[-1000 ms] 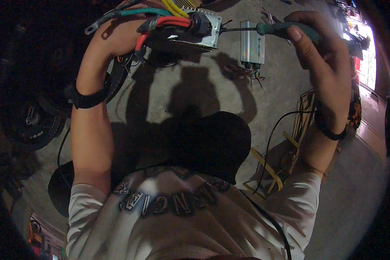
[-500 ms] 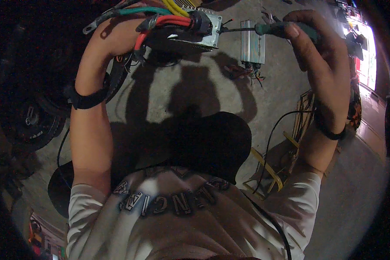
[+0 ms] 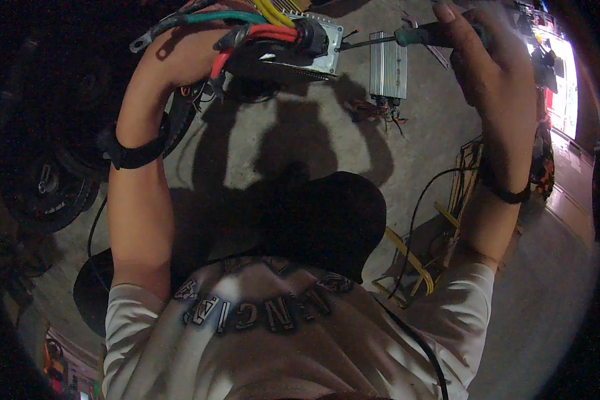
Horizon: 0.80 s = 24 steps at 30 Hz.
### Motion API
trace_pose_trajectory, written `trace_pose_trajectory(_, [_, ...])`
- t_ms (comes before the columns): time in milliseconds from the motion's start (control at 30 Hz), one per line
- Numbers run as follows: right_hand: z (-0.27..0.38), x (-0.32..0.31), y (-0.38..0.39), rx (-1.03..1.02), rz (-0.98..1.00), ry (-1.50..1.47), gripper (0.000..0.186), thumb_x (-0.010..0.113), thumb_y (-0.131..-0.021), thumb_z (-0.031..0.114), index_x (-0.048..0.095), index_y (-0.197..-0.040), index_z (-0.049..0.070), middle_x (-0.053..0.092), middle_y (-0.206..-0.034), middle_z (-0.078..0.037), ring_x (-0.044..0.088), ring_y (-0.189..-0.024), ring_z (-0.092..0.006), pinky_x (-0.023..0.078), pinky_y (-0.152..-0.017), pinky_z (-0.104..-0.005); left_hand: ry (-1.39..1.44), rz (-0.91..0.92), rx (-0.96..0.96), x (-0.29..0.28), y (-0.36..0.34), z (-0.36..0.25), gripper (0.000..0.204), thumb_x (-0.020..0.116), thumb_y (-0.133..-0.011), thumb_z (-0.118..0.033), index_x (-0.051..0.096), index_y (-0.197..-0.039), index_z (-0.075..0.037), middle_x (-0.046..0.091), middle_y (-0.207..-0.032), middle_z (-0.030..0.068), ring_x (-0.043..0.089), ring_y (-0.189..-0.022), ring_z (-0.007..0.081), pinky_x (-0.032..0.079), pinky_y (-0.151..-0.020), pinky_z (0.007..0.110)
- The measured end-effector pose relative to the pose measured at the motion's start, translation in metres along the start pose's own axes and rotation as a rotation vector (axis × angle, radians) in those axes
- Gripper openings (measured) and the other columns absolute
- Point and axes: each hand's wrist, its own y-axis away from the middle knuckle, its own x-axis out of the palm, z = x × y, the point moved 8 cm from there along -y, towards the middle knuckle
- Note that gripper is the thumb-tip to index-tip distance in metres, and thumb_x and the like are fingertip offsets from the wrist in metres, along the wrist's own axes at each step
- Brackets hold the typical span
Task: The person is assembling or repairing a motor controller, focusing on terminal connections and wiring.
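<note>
My left hand (image 3: 197, 57) grips a silver finned controller box (image 3: 313, 47) with thick red, green and yellow cables (image 3: 247, 20) coming out of it, held up at the top of the view. My right hand (image 3: 480, 60) is closed around the green handle of a screwdriver (image 3: 413, 35). Its thin shaft points left, and the tip touches the right end of the box.
A second silver finned box (image 3: 388, 65) lies on the concrete floor with loose wires beside it. Tyres and wheels (image 3: 47, 187) sit at the left. Yellow and black cables (image 3: 413, 260) lie at the right, near a bright doorway (image 3: 567, 93).
Both hands and the box have shifted slightly upward in the view. The screwdriver tip stays at the box's right end.
</note>
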Motion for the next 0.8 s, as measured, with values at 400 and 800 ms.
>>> trace_pose_trajectory(400, [0.016,-0.004,0.010,-0.108,-0.224,0.019,0.035,0.068,-0.094,0.030,0.063,-0.100,-0.004,0.064,-0.084,-0.014,0.064,-0.091,-0.0214,0.049,-0.080,-0.0357,0.053,-0.025,-0.002,0.009,-0.009,0.005,0.040,0.064,-0.085,-0.019,0.065,-0.125,-0.011,0.065,-0.123,0.0126,0.059,-0.114,0.0264,0.045,-0.098,0.038])
trace_pose_trajectory(800, [-0.045,0.010,-0.005,-0.147,0.348,-0.247,0.026,0.063,-0.097,0.013,0.060,-0.117,-0.003,0.065,-0.109,-0.011,0.059,-0.096,-0.0142,0.045,-0.083,-0.0256,0.093,-0.055,-0.034,0.014,-0.012,0.008,0.040,0.064,-0.086,-0.019,0.066,-0.124,-0.010,0.065,-0.122,0.0127,0.060,-0.113,0.0261,0.045,-0.097,0.038])
